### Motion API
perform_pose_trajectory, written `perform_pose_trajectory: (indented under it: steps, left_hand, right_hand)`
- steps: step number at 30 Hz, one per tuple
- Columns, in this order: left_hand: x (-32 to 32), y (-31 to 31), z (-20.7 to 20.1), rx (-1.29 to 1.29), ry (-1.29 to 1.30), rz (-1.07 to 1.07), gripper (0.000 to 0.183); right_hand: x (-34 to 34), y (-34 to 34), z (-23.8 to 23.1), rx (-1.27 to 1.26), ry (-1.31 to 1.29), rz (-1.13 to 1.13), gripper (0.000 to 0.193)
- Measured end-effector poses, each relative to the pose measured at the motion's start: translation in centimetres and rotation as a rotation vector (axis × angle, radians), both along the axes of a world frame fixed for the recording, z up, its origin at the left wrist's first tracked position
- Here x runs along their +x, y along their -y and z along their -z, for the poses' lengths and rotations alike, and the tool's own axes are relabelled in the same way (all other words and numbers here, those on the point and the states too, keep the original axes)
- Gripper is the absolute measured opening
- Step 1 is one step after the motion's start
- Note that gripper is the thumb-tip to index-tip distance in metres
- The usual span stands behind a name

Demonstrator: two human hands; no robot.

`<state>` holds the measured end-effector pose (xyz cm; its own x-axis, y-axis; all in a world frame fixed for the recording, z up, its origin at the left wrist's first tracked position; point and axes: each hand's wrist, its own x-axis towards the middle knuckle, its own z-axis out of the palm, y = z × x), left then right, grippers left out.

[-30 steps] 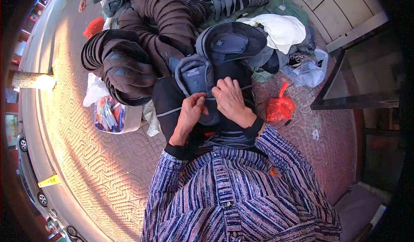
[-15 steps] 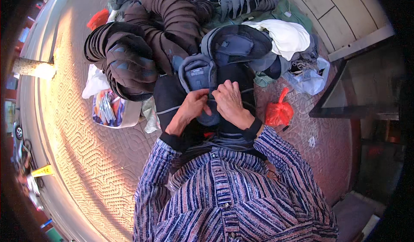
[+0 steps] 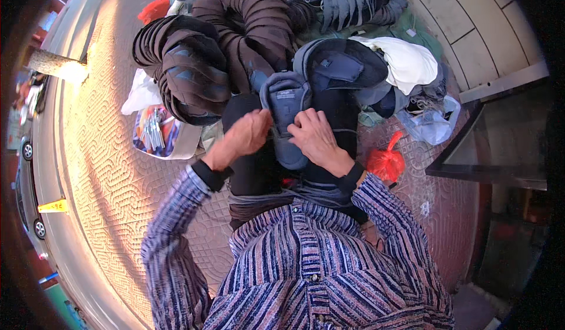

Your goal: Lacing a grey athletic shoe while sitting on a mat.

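Observation:
A dark blue-grey shoe upper (image 3: 286, 103) lies lengthwise on my lap, its padded collar away from me and its lining facing up. My right hand (image 3: 316, 139) pinches its right edge about halfway along. Just off its left edge, my left hand (image 3: 248, 135) is raised with fingers curled together and slightly blurred; what it holds, if anything, is too small to make out. Beyond my knees sits a nested bundle of blue-grey uppers (image 3: 340, 68). To its left, stacks of brown uppers (image 3: 185, 74) curve over one another.
A white cloth (image 3: 406, 65) drapes over the pile at right, above a clear plastic bag (image 3: 434, 121). A tied red bag (image 3: 386, 162) rests on the paving beside my right knee. At left stands an open bag (image 3: 154, 133) with thin metallic sticks. A dark-framed panel (image 3: 491, 145) borders the right.
My left hand has pulled away to the left from the shoe upper, its fingers curling closed. The right hand keeps its grip on the edge. The whole view has shifted slightly.

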<state>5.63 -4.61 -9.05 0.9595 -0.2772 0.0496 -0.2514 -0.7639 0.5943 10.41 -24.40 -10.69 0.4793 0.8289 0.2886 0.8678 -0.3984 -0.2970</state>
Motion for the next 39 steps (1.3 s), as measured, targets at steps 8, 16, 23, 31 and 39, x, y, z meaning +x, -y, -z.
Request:
perform_pose_trajectory:
  steps: [8, 16, 23, 31, 39]
  left_hand:
    - [-1.9, 1.9, 4.5, -0.177, -0.085, -0.438, 0.009]
    - [-1.7, 2.4, 3.9, -0.163, -0.151, -0.478, 0.012]
    - [-1.8, 2.4, 5.5, -0.208, -0.014, -0.533, 0.010]
    - [-1.4, 2.8, 3.0, -0.057, -0.157, -0.522, 0.011]
    - [-4.0, -1.6, 3.4, -1.648, -0.876, -0.322, 0.009]
  right_hand:
    - [0.6, -1.1, 0.1, -0.357, 0.184, -0.105, 0.017]
    - [2.8, -0.6, 0.4, -0.125, -0.109, -0.069, 0.016]
    - [2.7, 0.0, 0.2, -0.004, -0.107, 0.030, 0.017]
    - [3.3, 2.3, -0.2, -0.011, -0.084, 0.045, 0.017]
    - [4.3, 3.4, -5.7, -0.355, -0.246, -0.149, 0.014]
